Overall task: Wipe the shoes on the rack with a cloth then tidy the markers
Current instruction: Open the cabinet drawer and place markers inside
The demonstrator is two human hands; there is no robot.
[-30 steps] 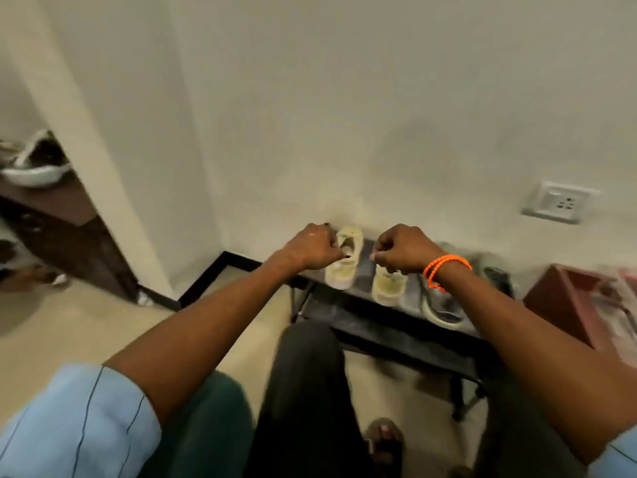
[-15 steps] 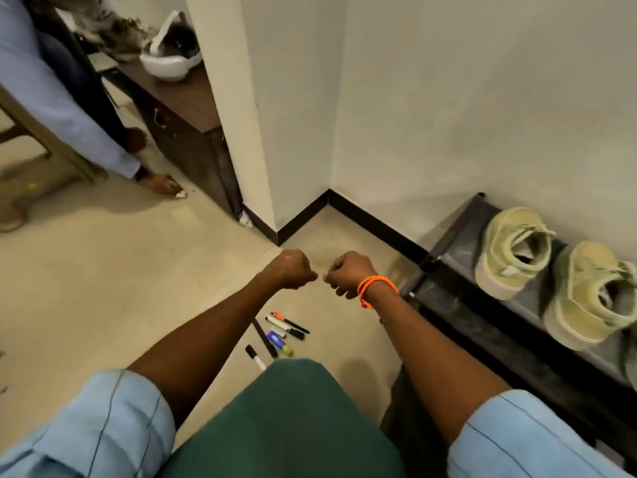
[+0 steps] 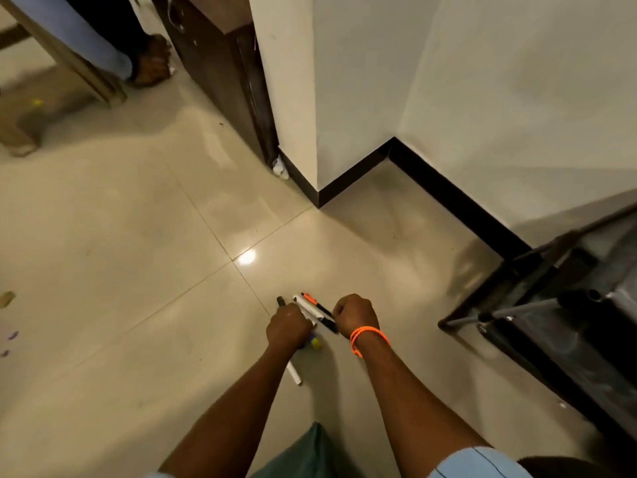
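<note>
Our left hand and right hand hover fisted over the scattered felt markers on the glossy beige floor tiles; whether either grips one, we cannot tell. The dark metal shoe rack stands well right.

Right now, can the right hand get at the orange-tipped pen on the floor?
Probably yes. The right hand is down at floor level right beside the orange-tipped pen, with nothing between them. The left hand is over the other markers, not blocking it. Whether either hand already grips something cannot be told.
</note>
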